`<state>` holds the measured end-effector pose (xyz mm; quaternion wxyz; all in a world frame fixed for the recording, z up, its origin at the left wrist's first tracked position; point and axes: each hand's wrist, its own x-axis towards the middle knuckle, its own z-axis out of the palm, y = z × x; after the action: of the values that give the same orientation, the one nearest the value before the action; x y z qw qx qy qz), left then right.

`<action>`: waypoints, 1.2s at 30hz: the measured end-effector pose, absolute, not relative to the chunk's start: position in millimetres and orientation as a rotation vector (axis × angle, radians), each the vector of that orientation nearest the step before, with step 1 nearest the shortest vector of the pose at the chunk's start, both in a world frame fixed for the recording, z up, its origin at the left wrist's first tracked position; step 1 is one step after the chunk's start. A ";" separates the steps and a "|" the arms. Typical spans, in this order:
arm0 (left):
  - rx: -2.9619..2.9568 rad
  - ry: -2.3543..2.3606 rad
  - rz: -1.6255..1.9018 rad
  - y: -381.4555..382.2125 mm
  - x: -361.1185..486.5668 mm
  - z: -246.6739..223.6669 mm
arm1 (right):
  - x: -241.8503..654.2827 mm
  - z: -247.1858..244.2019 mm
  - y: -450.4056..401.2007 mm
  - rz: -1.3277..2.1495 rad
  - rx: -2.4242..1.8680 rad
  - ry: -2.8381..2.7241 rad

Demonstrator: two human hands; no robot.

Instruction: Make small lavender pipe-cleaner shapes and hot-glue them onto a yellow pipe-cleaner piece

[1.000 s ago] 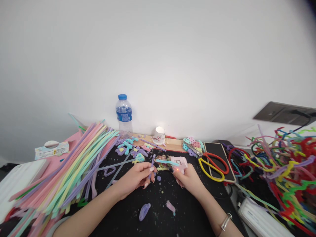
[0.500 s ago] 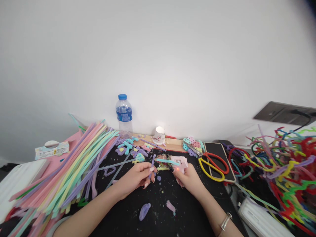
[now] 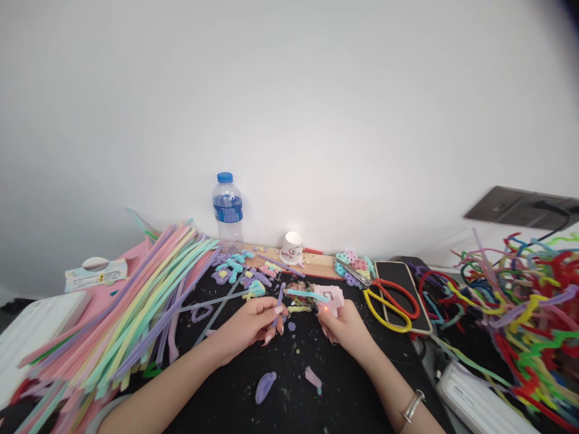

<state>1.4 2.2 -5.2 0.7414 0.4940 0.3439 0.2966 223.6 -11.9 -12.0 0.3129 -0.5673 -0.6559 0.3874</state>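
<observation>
Holding purple stem (image 3: 280,294) in left fingers (image 3: 270,314), pink device (image 3: 335,294) in right fingers (image 3: 329,323), upturned cup (image 3: 292,248), capped bottle (image 3: 228,208)

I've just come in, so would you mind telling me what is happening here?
One person's left hand pinches a short purple fuzzy stem, while the right hand grips a pale pink boxy device with a glowing orange light. The hands are apart over a black work surface. To the right, red-and-yellow-handled metal scissors lie partly over a dark-screened phone; a bundle of pastel fuzzy stems lies to the left.
</observation>
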 end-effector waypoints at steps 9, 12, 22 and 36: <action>1.084 0.755 0.645 2.4 2.1 -3.1 | 224.5 -14.5 -11.5 1.016 -1.516 -1.721; 1.084 0.752 0.646 2.7 1.9 -4.4 | 224.5 -14.7 -11.2 1.004 -1.526 -1.716; 1.079 0.758 0.644 2.0 2.3 -2.2 | 224.0 -12.8 -10.8 0.982 -1.530 -1.744; 1.068 0.765 0.653 2.4 2.1 -3.1 | 223.7 -12.0 -11.2 1.009 -1.512 -1.750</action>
<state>2.1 2.4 -3.1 0.7428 0.4873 0.3492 0.2980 223.7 -11.2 -12.0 0.3043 -0.5710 -0.6605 0.3809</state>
